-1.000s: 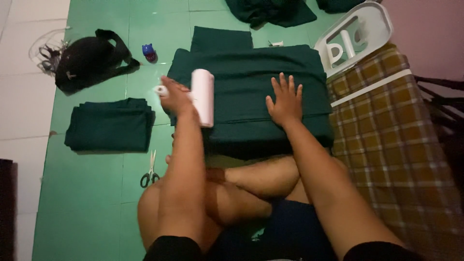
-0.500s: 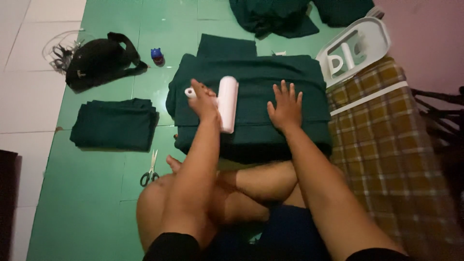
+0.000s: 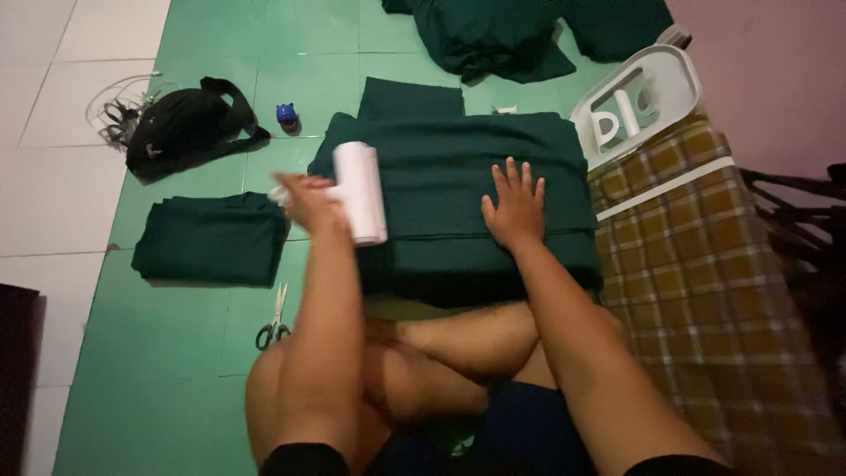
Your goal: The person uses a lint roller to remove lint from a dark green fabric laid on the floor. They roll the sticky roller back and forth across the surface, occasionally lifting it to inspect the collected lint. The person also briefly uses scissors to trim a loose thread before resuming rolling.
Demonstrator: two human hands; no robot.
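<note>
A folded dark green cloth lies on the green floor in front of my crossed legs. My left hand grips the handle of a white lint roller, whose roll rests on the cloth's left part. My right hand lies flat on the cloth's right half, fingers spread, holding nothing.
A second folded green cloth lies to the left, with scissors below it. A black bag and a small blue object sit further back. More green fabric is heaped at the top. A white plastic basket and plaid cloth are on the right.
The lint roller and my left hand have shifted along the cloth's left part. My right hand stays pressed flat on the cloth.
</note>
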